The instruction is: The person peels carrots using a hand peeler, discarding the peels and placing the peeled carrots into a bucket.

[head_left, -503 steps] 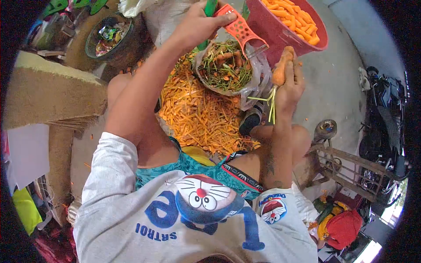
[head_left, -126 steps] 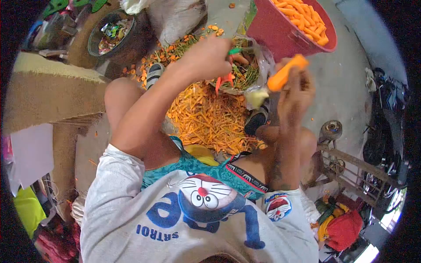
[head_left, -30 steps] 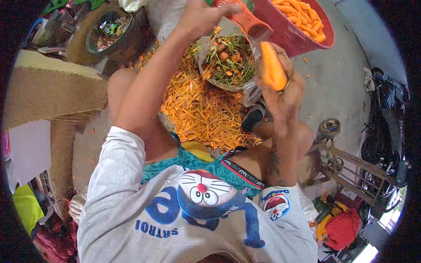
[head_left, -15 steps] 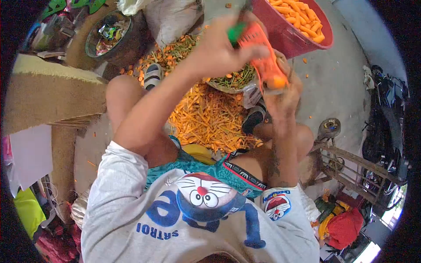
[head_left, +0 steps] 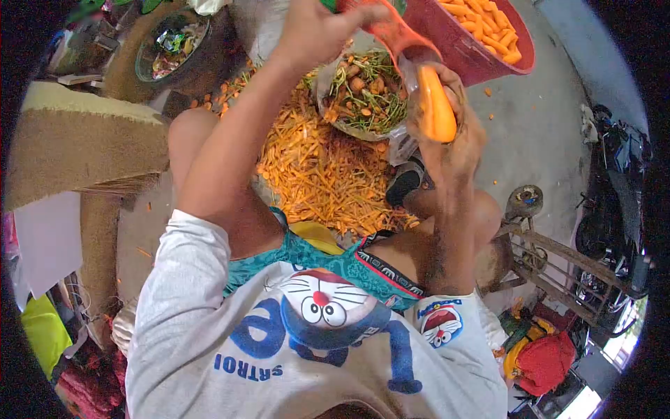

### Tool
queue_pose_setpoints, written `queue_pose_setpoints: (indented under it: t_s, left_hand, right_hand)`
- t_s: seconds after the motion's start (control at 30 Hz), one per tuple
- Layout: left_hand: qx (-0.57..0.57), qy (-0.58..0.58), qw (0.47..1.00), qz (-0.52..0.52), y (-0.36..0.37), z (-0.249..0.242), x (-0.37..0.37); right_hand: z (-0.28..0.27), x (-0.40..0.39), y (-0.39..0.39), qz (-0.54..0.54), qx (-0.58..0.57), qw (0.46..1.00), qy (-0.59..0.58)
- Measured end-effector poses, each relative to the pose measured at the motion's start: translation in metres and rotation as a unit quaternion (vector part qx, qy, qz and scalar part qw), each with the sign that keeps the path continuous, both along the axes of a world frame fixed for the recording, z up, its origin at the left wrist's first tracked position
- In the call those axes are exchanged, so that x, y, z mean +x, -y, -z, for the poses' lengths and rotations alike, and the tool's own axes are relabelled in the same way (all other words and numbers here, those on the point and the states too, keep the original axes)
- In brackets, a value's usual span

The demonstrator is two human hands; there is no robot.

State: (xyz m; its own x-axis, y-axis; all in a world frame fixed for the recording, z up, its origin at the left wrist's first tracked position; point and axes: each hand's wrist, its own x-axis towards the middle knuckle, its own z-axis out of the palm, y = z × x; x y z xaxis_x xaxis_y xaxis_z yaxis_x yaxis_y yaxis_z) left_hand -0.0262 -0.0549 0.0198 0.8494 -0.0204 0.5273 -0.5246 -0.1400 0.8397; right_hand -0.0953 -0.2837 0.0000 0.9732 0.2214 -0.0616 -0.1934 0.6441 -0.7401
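Note:
At the top of the view my left hand (head_left: 317, 35) grips an orange-red peeler-like tool (head_left: 392, 29), partly cut off by the frame edge. My right hand (head_left: 462, 136) is closed around a peeled carrot (head_left: 435, 105), its smooth end pointing down toward me. The tool's lower end is close to the carrot's upper end; whether they touch is unclear. Below the hands, orange peelings (head_left: 321, 174) are heaped between my legs. A round container (head_left: 363, 133) beside the heap holds green stems and carrot tops.
A red tub (head_left: 466, 52) of peeled carrots stands at upper right. At upper left is a dark bin (head_left: 146, 66) with wrappers. Brown padded material (head_left: 91, 146) lies left. A wooden frame (head_left: 565, 262) and red cloth (head_left: 548, 363) are at right.
My left hand and the tool have moved up and left. The carrot now shows at nearly full length in my right hand, and more of the stem container is visible.

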Motion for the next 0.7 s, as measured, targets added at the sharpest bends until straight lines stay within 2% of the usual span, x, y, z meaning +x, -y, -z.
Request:
queue_pose_setpoints:
  t_s: [0.03,0.1,0.13,0.2,0.23,0.3,0.33,0.4,0.43,0.47,0.5,0.57,0.63,0.7]
  left_hand:
    - [-0.015,-0.036,0.999,-0.037,-0.005,-0.010,0.002]
    - [-0.035,-0.007,0.999,-0.020,0.005,-0.003,-0.006]
    - [0.000,0.017,1.000,0.017,0.018,0.001,-0.018]
    - [0.049,0.074,0.994,0.069,0.031,0.003,-0.033]
    - [0.047,0.067,0.994,0.068,0.027,-0.004,-0.028]
    - [-0.045,-0.018,0.998,0.030,0.005,-0.011,-0.007]
    - [0.064,0.027,0.995,-0.067,-0.015,-0.010,0.005]
    - [0.045,0.007,0.997,-0.058,-0.014,0.016,0.008]
    - [0.023,-0.018,0.998,-0.049,-0.012,0.022,0.011]
    - [0.031,0.059,0.996,-0.067,0.015,-0.001,-0.024]
    - [0.030,0.059,0.996,-0.065,0.017,-0.001,-0.023]
    - [0.077,0.078,0.994,-0.001,0.021,0.007,-0.025]
    - [0.093,0.055,0.993,-0.043,-0.009,0.009,0.001]
    - [-0.073,-0.036,0.997,0.000,-0.021,-0.001,0.012]
  right_hand:
    - [0.004,0.005,0.006,-0.033,0.024,0.999,0.002]
    - [0.015,0.015,0.011,-0.064,0.045,0.997,0.012]
    - [0.019,0.017,0.006,0.011,-0.133,0.986,0.101]
    - [0.013,0.010,0.005,0.022,-0.174,0.977,0.119]
    - [0.007,0.006,0.002,0.028,-0.195,0.972,0.127]
    - [0.007,0.003,0.001,0.002,-0.071,0.996,0.046]
    - [0.008,0.003,0.001,-0.006,-0.029,0.999,0.020]
    - [0.010,0.009,0.009,-0.088,0.026,0.996,-0.003]
    - [0.002,0.010,0.002,-0.087,0.026,0.996,0.003]
    - [-0.008,0.007,-0.011,-0.011,-0.016,1.000,-0.016]
    - [-0.013,0.004,-0.017,0.065,-0.059,0.995,-0.038]
    - [-0.009,0.002,-0.013,0.030,-0.062,0.998,-0.007]
    - [-0.002,-0.003,-0.008,-0.010,-0.060,0.998,0.019]
    - [0.002,0.002,-0.001,-0.075,-0.016,0.997,0.023]
